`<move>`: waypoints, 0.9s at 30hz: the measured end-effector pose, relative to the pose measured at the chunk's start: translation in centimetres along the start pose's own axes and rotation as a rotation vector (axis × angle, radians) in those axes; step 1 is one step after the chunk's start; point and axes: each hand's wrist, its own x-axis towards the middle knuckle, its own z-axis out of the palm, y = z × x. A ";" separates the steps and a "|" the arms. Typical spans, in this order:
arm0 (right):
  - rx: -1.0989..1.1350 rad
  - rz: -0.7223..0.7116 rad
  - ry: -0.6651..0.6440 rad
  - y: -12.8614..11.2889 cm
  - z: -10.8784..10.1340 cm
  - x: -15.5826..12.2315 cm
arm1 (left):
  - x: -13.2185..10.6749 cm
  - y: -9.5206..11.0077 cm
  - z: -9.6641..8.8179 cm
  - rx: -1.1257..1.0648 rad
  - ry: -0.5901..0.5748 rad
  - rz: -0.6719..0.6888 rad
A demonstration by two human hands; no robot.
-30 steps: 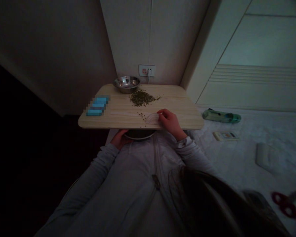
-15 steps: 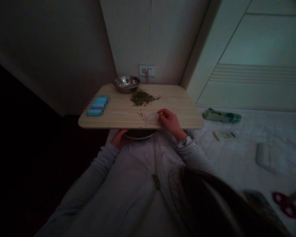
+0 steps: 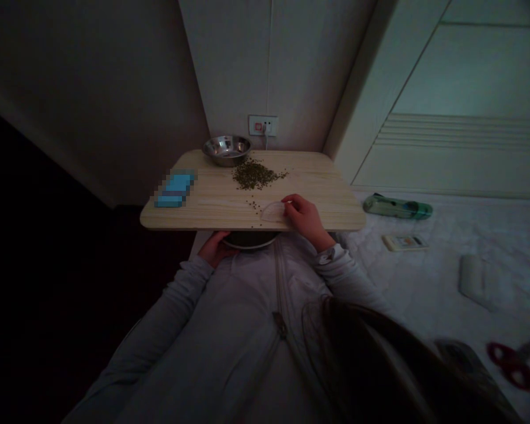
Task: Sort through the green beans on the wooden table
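Observation:
Over the near part of the wooden tabletop [image 3: 212, 209], my right hand [image 3: 304, 217] pinches a thin, clear, curved plastic piece [image 3: 272, 212]. A few small green beans [image 3: 253, 205] lie loose just left of that piece. Farther back is a spread heap of green beans [image 3: 253, 175], close to a shiny metal bowl [image 3: 227, 152]. Below the table's front edge, my left hand [image 3: 216, 247] grips the left side of a dark bowl with a pale rim [image 3: 251, 246] at my lap. The tabletop hides part of this bowl.
A pixelated blue object [image 3: 175, 189] lies on the table's left. On the white quilted bed [image 3: 397, 282] at right are a green-ended clear bottle [image 3: 397, 207], a white phone-like device [image 3: 405, 242], a pale case [image 3: 479, 280] and red-handled scissors [image 3: 512, 365]. A wall socket [image 3: 263, 125] holds a plugged-in cable.

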 end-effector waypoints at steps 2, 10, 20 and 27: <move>-0.005 -0.009 0.001 0.0 0.0 0.0 | 0.0 0.0 0.0 0.004 -0.005 0.002; 0.001 -0.010 0.001 0.0 0.0 0.0 | 0.2 -0.1 -0.2 0.017 0.018 -0.004; -0.020 -0.010 0.006 -0.2 -0.1 0.0 | 0.1 0.0 0.0 0.010 0.012 -0.006; -0.010 -0.014 0.008 -0.2 -0.1 -0.1 | 0.0 0.1 0.1 0.001 0.020 -0.005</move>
